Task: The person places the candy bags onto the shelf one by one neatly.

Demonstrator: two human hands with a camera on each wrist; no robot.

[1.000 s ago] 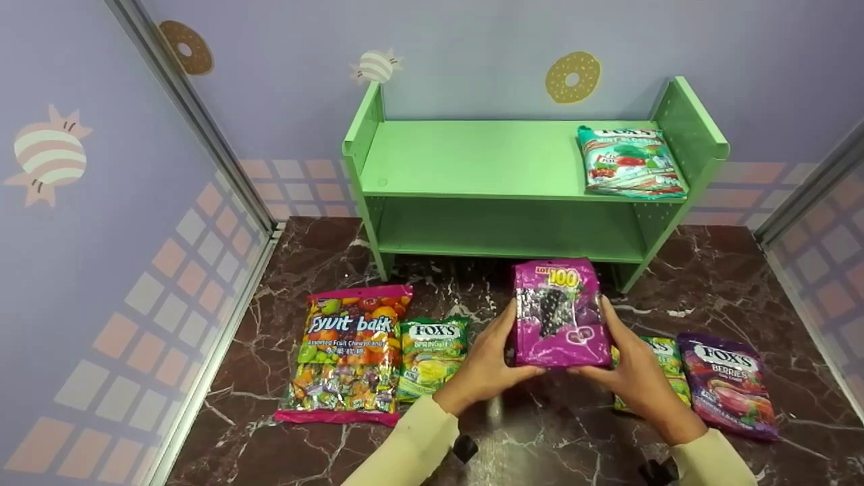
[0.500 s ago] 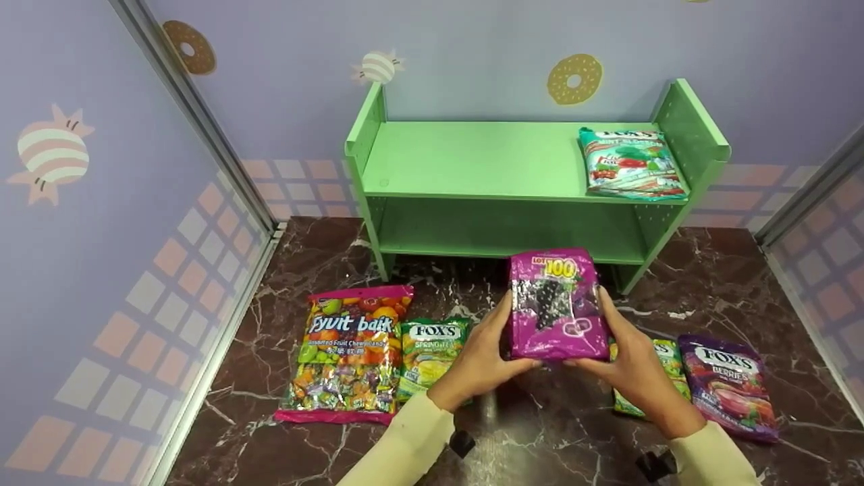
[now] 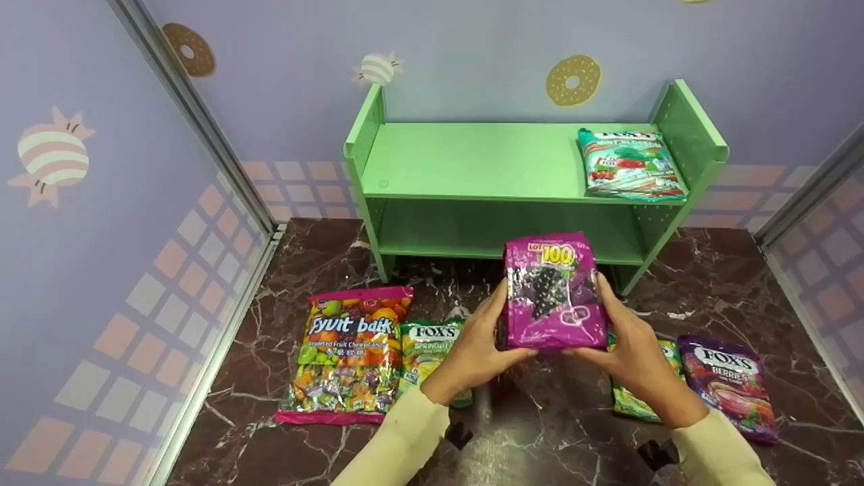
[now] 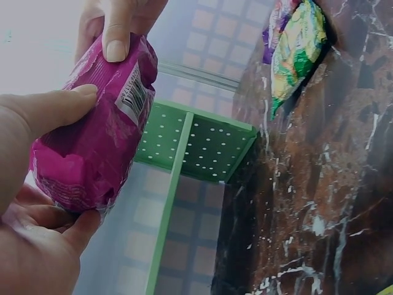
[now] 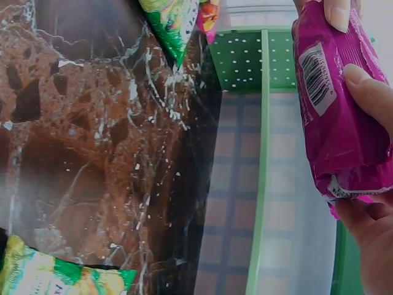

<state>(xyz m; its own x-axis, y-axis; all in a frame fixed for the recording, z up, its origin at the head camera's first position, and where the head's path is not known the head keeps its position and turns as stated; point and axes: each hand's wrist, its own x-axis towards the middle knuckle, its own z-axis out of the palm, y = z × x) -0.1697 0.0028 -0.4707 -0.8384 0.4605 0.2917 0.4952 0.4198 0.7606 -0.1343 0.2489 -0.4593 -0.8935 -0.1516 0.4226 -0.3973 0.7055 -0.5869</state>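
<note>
A magenta candy bag (image 3: pixel 553 290) marked LOT 100 is held up in front of the green shelf (image 3: pixel 472 158). My left hand (image 3: pixel 476 351) grips its left side, thumb along the bottom edge. On the opposite side my right hand (image 3: pixel 634 351) holds it the same way. The left wrist view shows the bag's barcoded bottom (image 4: pixel 107 129) between both thumbs; the right wrist view shows that same bottom face (image 5: pixel 331 110). A teal Mint Blossom candy bag (image 3: pixel 631 164) lies at the right end of the shelf's upper board.
On the dark marbled surface (image 3: pixel 540 439) lie a large Fruit Bait bag (image 3: pixel 351 358) and a green Fox's Spring Tea bag (image 3: pixel 425 351) at left. Another green bag (image 3: pixel 634 398) and a purple Fox's Berries bag (image 3: pixel 729 385) lie at right. Walls (image 3: pixel 81 270) enclose both sides.
Both hands have lifted the magenta bag, moving it up and slightly left toward the shelf. The other candy bags have stayed in place.
</note>
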